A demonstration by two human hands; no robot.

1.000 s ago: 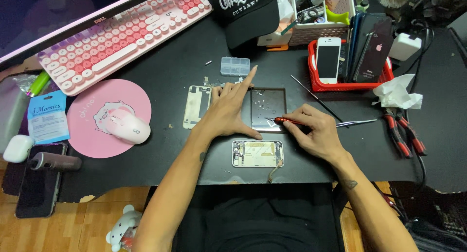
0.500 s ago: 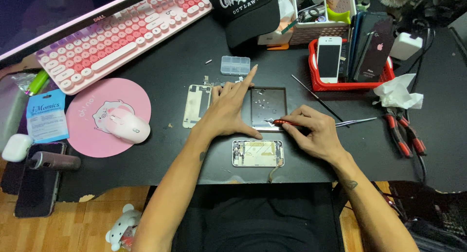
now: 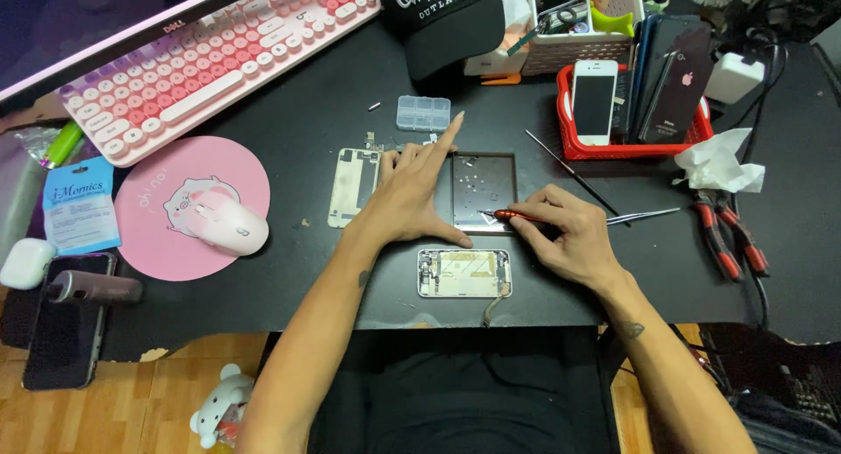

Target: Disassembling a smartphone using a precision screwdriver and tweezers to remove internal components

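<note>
Pink mouse pad (image 3: 158,178), red basket (image 3: 631,146), black desk (image 3: 289,104).

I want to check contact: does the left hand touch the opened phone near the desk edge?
Apart. The head view shows dark desk between the left hand and the opened phone.

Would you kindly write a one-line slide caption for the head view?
Left hand steadies a dark metal tray while the right hand holds a red-handled screwdriver above an opened silver phone chassis.
</note>
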